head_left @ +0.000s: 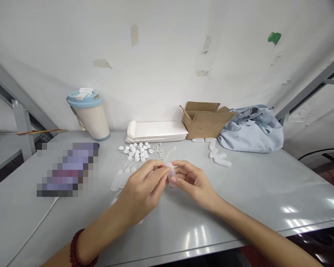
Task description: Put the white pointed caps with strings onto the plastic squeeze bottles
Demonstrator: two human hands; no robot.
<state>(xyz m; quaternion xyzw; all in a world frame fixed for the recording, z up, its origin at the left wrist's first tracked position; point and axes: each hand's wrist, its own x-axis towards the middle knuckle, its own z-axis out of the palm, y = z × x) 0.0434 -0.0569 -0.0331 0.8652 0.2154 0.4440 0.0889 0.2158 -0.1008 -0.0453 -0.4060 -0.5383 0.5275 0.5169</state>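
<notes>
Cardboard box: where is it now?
Head view: the cardboard box stands by the wall, right of centre, between the stacked white cartons and blue cloth bundle.

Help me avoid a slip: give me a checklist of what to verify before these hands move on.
1. Small bottle steady in a grip: ok, left hand and right hand both on it.
2. Its top fully fitted: cannot tell, fingers cover it.
3. White caps stacked neatly: not ok, loosely scattered.
4. Loose bottles standing upright: not ok, lying down.
5. Tumbler clear of hands: ok.
</notes>
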